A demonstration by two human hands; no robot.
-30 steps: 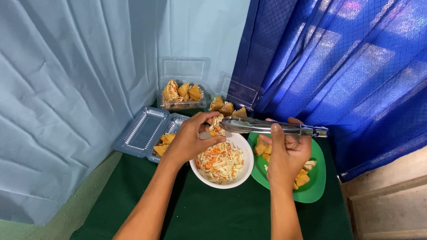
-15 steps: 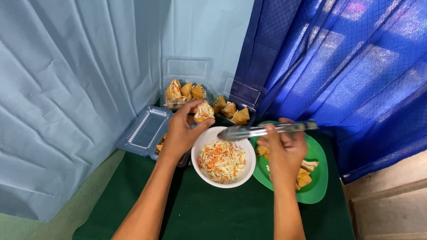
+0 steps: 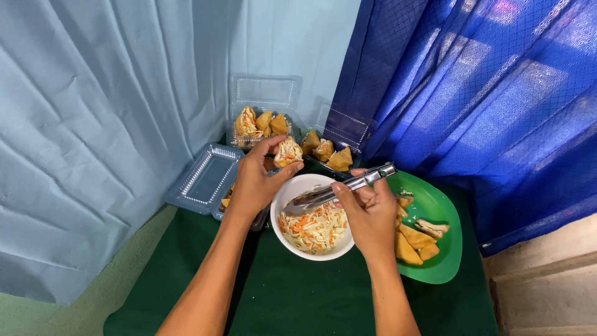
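Note:
My left hand (image 3: 255,180) holds a stuffed fried tofu piece (image 3: 288,152) above the far rim of a white bowl (image 3: 292,186) that contains shredded vegetable filling (image 3: 316,228). My right hand (image 3: 368,214) grips metal tongs (image 3: 339,190), whose tips dip into the bowl's filling. A green plate (image 3: 435,205) to the right carries plain fried tofu pieces (image 3: 413,239).
Clear plastic boxes stand at the back: one with filled tofu (image 3: 258,124), another (image 3: 326,152) beside it, and an open one (image 3: 208,177) partly hidden by my left hand. A dark green cloth (image 3: 286,292) covers the table. Light blue and dark blue curtains hang behind.
My left hand has carried the stuffed tofu up and away from the bowl toward the boxes. The tongs have tilted down so their tips reach into the filling.

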